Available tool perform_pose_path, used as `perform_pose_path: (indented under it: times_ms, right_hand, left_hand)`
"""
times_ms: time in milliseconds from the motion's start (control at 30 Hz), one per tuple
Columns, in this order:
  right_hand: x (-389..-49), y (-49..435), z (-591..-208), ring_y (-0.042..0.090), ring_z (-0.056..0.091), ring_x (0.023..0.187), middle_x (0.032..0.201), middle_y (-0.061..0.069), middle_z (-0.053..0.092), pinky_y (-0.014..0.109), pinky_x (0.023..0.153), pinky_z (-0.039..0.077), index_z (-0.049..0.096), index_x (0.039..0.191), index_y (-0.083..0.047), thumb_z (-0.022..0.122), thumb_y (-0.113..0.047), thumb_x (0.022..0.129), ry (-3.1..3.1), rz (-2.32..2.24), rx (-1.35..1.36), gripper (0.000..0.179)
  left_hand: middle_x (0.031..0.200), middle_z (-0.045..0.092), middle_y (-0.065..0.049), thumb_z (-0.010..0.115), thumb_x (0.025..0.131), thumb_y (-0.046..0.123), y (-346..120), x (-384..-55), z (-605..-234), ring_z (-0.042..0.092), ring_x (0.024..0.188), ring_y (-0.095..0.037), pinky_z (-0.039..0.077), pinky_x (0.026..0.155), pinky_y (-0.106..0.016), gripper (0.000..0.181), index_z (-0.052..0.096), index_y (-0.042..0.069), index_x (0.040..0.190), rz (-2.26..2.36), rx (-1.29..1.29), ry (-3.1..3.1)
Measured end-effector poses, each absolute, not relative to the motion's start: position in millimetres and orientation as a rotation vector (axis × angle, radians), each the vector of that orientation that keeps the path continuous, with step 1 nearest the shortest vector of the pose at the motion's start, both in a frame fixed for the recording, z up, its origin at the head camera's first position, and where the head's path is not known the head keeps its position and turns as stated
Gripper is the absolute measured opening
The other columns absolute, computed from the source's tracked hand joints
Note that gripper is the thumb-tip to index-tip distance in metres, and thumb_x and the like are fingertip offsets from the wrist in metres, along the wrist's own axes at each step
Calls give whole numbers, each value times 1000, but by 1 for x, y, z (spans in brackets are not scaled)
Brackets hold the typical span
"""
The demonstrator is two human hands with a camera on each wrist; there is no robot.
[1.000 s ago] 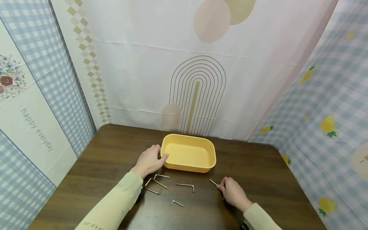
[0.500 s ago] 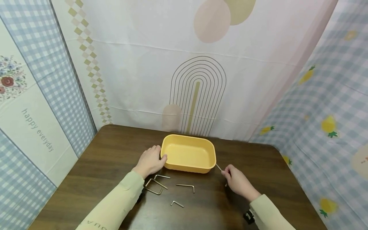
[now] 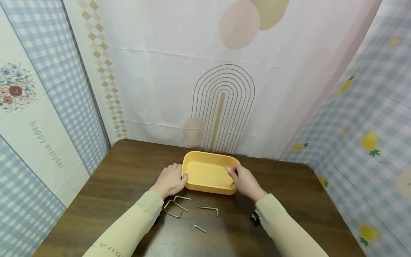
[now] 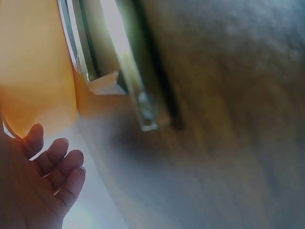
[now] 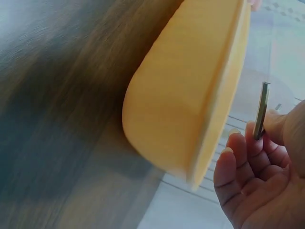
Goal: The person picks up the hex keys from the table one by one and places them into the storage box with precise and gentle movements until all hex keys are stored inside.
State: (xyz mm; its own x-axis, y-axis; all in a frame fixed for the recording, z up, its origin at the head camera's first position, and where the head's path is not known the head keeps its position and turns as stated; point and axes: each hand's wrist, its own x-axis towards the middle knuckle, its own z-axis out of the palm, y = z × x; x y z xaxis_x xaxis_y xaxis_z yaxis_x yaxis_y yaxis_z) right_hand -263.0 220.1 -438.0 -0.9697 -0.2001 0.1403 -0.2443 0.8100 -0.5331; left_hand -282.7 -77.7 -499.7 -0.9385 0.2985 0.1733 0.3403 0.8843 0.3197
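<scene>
A yellow plastic bin point(image 3: 202, 175) sits on the table. My left hand point(image 3: 170, 181) grips its left end, thumb over the rim and fingers along the outside. Over the bin's right end, my right hand point(image 3: 246, 182) pinches an L-shaped hex key point(image 5: 261, 110) between thumb and fingers. The key's long arm point(image 3: 224, 166) points into the bin, above its floor. Several more hex keys lie on the wood in front: a cluster point(image 3: 174, 208) by the left wrist, one near the middle point(image 3: 208, 208), and a smaller one point(image 3: 199, 228) closer to me.
The dark wooden table point(image 3: 128, 167) reaches back to a white patterned curtain point(image 3: 154, 89). Blue checked cloth point(image 3: 363, 135) hangs along the right side, with similar cloth point(image 3: 72, 107) on the left.
My right hand has carried the hex key from the table right of the bin, up and leftward over the bin's right end. The left hand has stayed on the bin.
</scene>
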Motion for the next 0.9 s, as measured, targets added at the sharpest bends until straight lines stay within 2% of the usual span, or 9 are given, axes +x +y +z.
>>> perform_pose_path:
  times_ms: [467,700,900]
  right_hand:
    - [-287,192,-458,16,46,51,65,4,51,30,46,38,55,79,-10,60,-25,97,-3086,869,256,24]
    - [-291,191,-466,15,47,54,66,2,53,30,49,39,56,77,-11,65,-23,94,-3119,840,316,23]
    - [-291,189,-469,16,48,56,69,1,53,31,51,40,56,80,-11,63,-18,95,-3114,820,372,18]
  left_hand:
    - [89,48,-8,36,98,32,-70,-278,-498,50,88,-28,39,83,-44,34,53,3,101,-520,-475,-2922]
    - [87,48,-8,39,96,28,-68,-277,-498,51,87,-29,39,80,-44,28,52,4,96,-484,-445,-2901]
    - [88,48,-8,38,96,28,-69,-278,-499,51,88,-29,39,80,-43,28,52,4,96,-452,-428,-2907]
